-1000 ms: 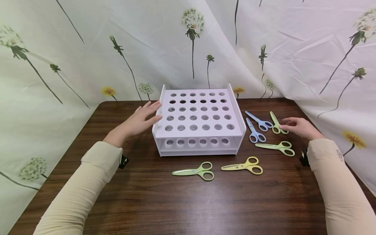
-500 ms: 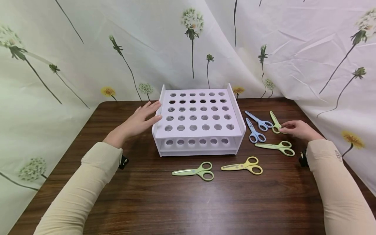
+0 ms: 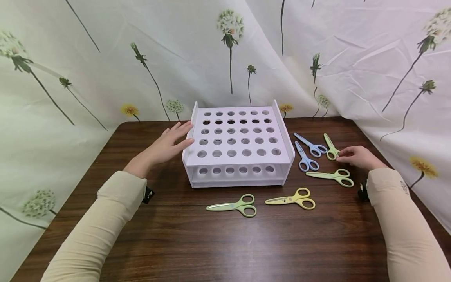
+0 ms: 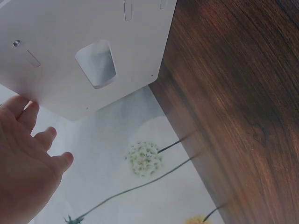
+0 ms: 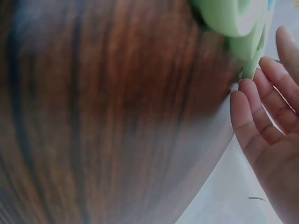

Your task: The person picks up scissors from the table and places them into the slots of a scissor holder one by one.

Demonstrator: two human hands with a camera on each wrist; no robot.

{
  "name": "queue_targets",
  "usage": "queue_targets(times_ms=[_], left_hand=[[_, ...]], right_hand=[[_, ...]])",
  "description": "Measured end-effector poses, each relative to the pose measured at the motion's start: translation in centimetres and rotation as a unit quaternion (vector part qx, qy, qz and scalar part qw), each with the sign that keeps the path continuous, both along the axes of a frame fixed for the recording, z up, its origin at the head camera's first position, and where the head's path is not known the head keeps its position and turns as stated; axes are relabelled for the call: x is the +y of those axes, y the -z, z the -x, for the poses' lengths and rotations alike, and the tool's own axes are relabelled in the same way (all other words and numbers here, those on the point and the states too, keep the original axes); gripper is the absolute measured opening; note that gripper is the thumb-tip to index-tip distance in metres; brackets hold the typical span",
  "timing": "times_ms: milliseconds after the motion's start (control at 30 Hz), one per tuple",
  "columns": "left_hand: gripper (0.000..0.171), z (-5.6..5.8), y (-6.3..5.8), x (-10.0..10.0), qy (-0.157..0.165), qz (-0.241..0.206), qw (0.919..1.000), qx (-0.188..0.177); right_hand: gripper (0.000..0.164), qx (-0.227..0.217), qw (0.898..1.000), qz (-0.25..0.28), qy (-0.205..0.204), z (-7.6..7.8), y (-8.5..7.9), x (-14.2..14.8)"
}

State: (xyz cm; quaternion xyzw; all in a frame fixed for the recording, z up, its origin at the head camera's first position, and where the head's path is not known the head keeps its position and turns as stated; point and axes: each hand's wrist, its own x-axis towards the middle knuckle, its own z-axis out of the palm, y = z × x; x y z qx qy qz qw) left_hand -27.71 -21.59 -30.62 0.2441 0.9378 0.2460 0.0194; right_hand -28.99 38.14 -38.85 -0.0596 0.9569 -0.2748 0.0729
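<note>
My left hand (image 3: pixel 163 145) rests its spread fingertips on the left side panel of a white rack (image 3: pixel 237 158) with rows of round holes. In the left wrist view, the left fingertips (image 4: pixel 32 109) touch the edge of that panel. My right hand (image 3: pixel 361 156) is at the handle of a pair of green scissors (image 3: pixel 330 144), whose right loop the fingers cover in the head view. The right wrist view shows the right fingers (image 5: pixel 245 109) loosely bent beside the green handles (image 5: pixel 252 60), thumb apart from the index finger.
Two pairs of blue scissors (image 3: pixel 305 156) lie right of the rack. Below them are lime-green scissors (image 3: pixel 329 177). In front of the rack lie yellow scissors (image 3: pixel 292 199) and another green pair (image 3: pixel 232 205). A floral cloth (image 3: pixel 158 58) hangs behind the dark wooden table (image 3: pixel 246 250).
My right hand has shifted slightly down and its fingers have drawn closer together at the green scissors' handle. The left hand, the rack and the scissors stay put.
</note>
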Motion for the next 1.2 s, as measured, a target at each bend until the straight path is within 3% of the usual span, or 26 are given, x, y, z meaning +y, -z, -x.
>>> queue_targets(times_ms=[433,867,1200], left_hand=[[0.065,-0.01,0.07,-0.06,0.001,-0.002,1.0000,0.001],[0.064,-0.11,-0.12,0.06,-0.001,-0.001,1.0000,-0.002],[0.064,-0.23,-0.19,0.08,-0.002,-0.006,1.0000,-0.002]], right_hand=[[0.018,0.001,1.000,-0.011,-0.011,-0.03,-0.26,-0.27],[0.016,-0.019,0.999,-0.019,-0.021,-0.20,-0.24,-0.04],[0.015,0.022,0.999,-0.025,-0.023,-0.30,-0.42,0.03]])
